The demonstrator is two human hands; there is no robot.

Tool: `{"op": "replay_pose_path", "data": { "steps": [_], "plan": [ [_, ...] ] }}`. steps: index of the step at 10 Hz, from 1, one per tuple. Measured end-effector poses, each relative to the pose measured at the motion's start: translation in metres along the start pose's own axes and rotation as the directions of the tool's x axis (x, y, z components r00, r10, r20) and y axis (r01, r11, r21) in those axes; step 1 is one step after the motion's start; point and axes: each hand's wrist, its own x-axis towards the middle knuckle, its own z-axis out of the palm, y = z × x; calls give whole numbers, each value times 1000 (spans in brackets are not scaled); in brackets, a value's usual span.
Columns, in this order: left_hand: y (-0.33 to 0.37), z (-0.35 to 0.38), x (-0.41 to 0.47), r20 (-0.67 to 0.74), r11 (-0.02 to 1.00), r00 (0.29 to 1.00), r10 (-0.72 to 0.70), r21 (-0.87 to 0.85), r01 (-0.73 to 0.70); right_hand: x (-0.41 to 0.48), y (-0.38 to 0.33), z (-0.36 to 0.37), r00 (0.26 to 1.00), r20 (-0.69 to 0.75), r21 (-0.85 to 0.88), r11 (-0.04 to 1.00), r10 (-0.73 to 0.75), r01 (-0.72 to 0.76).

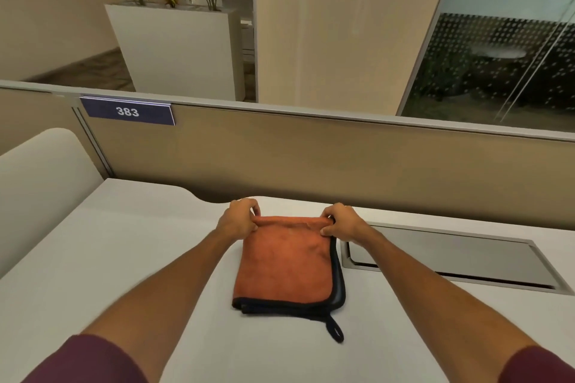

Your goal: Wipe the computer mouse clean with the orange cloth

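An orange cloth [287, 264] with dark edging and a small hanging loop lies folded on the white desk [124, 274], in the middle of the view. My left hand [239, 219] pinches the cloth's far left corner. My right hand [340, 222] pinches its far right corner. Both hands hold the folded far edge slightly raised. No computer mouse is in view.
A grey cable-tray lid [451, 255] is set into the desk just right of the cloth. A tan partition [311, 152] with a "383" label [127, 111] runs along the desk's back. A white rounded divider [40, 183] stands at the left.
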Motion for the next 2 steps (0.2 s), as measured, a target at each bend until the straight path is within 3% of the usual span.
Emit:
{"op": "replay_pose_path", "data": {
  "steps": [1,2],
  "plan": [
    [-3,14,2,-45,1000,999,-12,-6,12,3,1,11,997,-64,-5,999,45,-45],
    [-3,30,2,-131,997,991,29,70,-20,3,3,23,975,-219,-76,995,44,-62]
  ]
}}
